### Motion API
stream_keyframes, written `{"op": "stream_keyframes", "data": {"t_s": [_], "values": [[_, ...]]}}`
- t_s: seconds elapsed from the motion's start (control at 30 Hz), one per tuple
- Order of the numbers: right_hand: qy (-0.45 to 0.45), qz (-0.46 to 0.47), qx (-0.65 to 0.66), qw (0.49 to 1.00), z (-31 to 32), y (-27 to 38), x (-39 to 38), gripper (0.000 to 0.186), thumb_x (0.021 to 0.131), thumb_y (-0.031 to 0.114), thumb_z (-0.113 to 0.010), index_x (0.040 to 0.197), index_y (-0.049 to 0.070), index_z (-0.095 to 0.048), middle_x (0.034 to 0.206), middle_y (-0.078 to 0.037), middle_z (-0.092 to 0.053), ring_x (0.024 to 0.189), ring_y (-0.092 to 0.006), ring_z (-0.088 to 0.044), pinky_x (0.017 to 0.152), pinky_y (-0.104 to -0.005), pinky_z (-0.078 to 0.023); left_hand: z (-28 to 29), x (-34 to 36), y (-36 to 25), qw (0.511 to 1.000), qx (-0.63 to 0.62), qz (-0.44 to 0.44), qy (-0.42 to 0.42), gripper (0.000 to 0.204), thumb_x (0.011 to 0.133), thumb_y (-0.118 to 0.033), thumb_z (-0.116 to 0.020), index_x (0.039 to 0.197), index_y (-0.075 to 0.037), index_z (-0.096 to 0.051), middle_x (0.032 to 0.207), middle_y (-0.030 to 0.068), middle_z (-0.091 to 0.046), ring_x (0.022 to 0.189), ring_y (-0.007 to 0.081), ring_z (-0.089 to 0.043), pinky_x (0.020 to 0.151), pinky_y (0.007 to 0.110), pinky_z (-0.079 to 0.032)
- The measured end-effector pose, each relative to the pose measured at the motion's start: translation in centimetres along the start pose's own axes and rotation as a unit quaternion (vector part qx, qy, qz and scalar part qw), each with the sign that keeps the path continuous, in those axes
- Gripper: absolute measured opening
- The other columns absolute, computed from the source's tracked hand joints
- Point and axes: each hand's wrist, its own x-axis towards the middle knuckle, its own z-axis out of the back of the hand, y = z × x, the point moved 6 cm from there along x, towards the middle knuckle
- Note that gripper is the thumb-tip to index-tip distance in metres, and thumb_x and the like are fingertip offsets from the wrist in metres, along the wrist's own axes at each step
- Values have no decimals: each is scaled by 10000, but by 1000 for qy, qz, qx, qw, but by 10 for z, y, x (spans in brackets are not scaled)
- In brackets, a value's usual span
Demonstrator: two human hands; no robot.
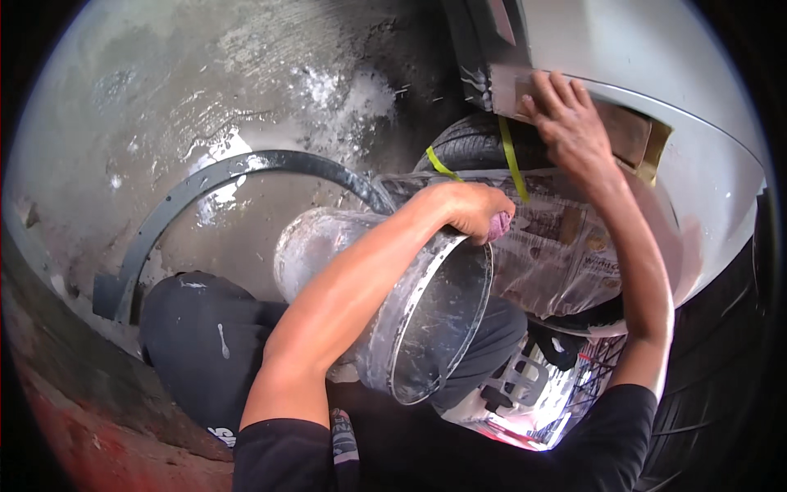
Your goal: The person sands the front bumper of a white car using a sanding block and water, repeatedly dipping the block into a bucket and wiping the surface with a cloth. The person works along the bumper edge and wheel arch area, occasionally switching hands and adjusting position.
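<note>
One bucket (377, 348), grey and scuffed, sits tilted between the person's knees (197, 320), its mouth turned to the right. At the upper edge of its rim, the left hand (471, 211) is closed around a purple cloth (500, 225), which pokes out below the fingers; whether the hand also grips the rim cannot be told. Well beyond the bucket and to its right, the right hand (571, 125) is open, fingers extended and lying on a car panel (639, 49), over the near end of a brown patch (627, 135); whether anything is under the palm is hidden. Yellow tape (658, 148) edges that patch at the end farther from the bucket. Between the bucket and the panel hangs printed sheeting (566, 254), wrinkled, and above it, beyond the bucket, shows a black tyre (467, 148). One yellow strip (512, 156) hangs down across the tyre to the sheeting. Left of the bucket, a dark curved trim (270, 160) arches over the wet floor (328, 41), one end passing close behind the bucket. White residue (344, 98) marks the floor beyond the trim. Right of the bucket's lower end, a bright jumble (533, 394) is too unclear to name.
</note>
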Motion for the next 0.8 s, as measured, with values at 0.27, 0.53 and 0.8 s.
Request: {"op": "stream_keyframes", "data": {"t_s": [0.27,0.53,0.8], "values": [[-21,10,-28,999,3,-1,6,330,895,191,-570,1153,62,-730,1464,-179,-496,1397,-326,-428,1163,-455,-332,5,-6,0,999,9,-21,-31,544,679,-46,-739,1212,-66,-634,1161,176,-687,1106,358,-657,881,446,-516],[-18,15,-6,1000,-18,13,30,340,886,207,-596,1168,62,-719,1408,-170,-525,1345,-312,-455,1140,-451,-347,3,-3,-8,999,7,-40,-35,513,670,-64,-744,1175,-80,-657,1164,164,-685,1102,349,-651,874,442,-514],[32,11,0,999,-13,12,31,325,895,207,-583,1141,50,-726,1410,-179,-524,1362,-294,-446,1130,-458,-339,2,-2,-18,999,6,-48,-20,495,668,-47,-731,1157,-63,-657,1127,159,-691,1075,340,-661,867,425,-516]]}}
